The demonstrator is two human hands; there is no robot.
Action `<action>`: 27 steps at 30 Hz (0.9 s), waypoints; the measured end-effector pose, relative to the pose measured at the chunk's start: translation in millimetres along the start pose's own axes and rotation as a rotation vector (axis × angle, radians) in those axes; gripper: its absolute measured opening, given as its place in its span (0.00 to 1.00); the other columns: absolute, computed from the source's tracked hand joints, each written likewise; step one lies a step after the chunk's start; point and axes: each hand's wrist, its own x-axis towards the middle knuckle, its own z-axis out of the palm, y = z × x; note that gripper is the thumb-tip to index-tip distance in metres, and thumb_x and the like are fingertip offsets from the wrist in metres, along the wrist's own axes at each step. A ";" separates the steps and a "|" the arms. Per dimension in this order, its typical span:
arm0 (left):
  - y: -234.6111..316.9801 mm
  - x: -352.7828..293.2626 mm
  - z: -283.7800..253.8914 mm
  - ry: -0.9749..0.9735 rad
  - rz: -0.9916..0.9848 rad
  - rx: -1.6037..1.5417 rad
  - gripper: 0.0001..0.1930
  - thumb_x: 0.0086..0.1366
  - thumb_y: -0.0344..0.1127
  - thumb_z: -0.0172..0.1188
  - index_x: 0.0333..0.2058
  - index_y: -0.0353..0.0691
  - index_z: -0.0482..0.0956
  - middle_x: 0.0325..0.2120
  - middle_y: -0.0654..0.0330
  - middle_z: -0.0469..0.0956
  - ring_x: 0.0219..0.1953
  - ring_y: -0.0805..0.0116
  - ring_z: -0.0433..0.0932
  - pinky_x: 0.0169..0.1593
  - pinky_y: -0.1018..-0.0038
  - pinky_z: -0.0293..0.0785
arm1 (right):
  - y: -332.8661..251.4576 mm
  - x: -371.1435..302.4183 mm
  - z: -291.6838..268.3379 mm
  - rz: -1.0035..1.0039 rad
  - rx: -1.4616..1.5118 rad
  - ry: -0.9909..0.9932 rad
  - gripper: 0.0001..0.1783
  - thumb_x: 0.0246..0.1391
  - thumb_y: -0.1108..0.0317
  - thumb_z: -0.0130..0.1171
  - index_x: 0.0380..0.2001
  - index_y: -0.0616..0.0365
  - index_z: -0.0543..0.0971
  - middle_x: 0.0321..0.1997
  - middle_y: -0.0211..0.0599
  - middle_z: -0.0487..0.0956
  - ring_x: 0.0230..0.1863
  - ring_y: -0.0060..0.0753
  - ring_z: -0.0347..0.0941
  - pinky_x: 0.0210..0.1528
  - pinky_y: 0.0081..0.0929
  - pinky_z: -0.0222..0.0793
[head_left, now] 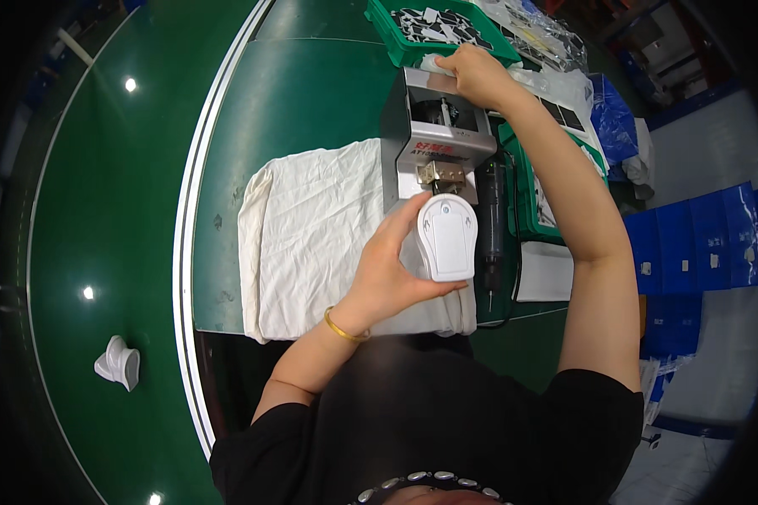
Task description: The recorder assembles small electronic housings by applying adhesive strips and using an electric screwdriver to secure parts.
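Note:
My left hand (387, 273) grips a white plastic housing (449, 240) by its sides, thumb and fingers on opposite edges. The housing has a rounded top, a squared lower end and an outlined rectangular panel on the side facing up. It is held just in front of a grey and black screw feeder (446, 139) with a small brass-coloured block on its front. Beyond the feeder, my right hand (478, 77) reaches to the near edge of a green bin (396, 55). Its fingers are closed beside something white, and what they hold is hidden.
A white cloth (320, 236) covers part of the green table (312, 93). Right of the feeder lies a black electric screwdriver (493, 219) with its cord, beside another green bin (522, 198). Blue boxes (691, 236) stand at the right. A white object (120, 364) sits on the floor at left.

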 end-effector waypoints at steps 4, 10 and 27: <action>2.0 0.8 -0.1 0.094 0.072 0.083 0.52 0.38 0.41 0.81 0.62 0.35 0.63 0.55 0.49 0.71 0.58 0.53 0.71 0.61 0.63 0.67 | 8.2 10.3 2.4 -0.079 -0.001 0.071 0.18 0.55 0.57 0.64 0.44 0.56 0.83 0.29 0.56 0.78 0.34 0.58 0.75 0.40 0.44 0.71; 11.0 -5.0 -4.2 0.161 0.136 0.125 0.51 0.38 0.38 0.81 0.62 0.37 0.63 0.55 0.50 0.70 0.57 0.53 0.71 0.60 0.64 0.68 | 2.2 10.5 0.1 -0.006 -0.059 0.019 0.17 0.50 0.63 0.63 0.45 0.50 0.84 0.40 0.52 0.81 0.44 0.54 0.77 0.48 0.43 0.73; 20.6 -29.1 -24.5 0.213 0.083 0.202 0.52 0.40 0.37 0.80 0.63 0.31 0.59 0.58 0.51 0.67 0.62 0.59 0.66 0.65 0.66 0.62 | -58.1 -66.8 -51.5 -0.104 0.256 0.559 0.20 0.56 0.77 0.51 0.50 0.51 0.82 0.47 0.45 0.78 0.47 0.47 0.75 0.50 0.33 0.70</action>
